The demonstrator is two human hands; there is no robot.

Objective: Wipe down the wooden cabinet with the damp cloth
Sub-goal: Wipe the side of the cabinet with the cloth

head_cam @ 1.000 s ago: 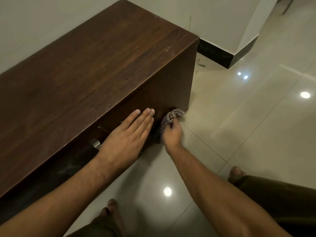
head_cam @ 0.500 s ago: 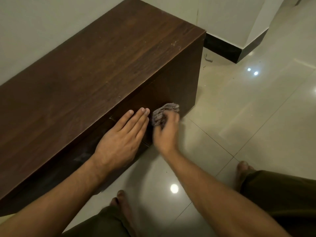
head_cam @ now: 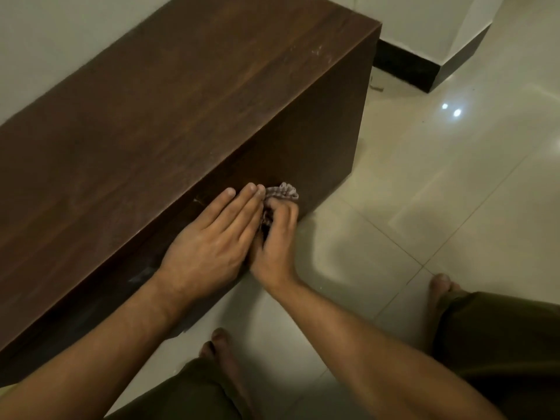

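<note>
While right hand (head_cam: 277, 237) grips, cloth (head_cam: 283, 190) protrudes above.

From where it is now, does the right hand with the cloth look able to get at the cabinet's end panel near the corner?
Probably yes. The right hand holds the cloth on the front face, and the floor beside the end panel looks clear.

Glossy pale floor tiles (head_cam: 454, 207) spread under my bare feet (head_cam: 222, 344), mirroring two small lights (head_cam: 451, 110). A dark skirting board (head_cam: 406, 68) runs along the cream wall (head_cam: 60, 34) ahead of me.
</note>
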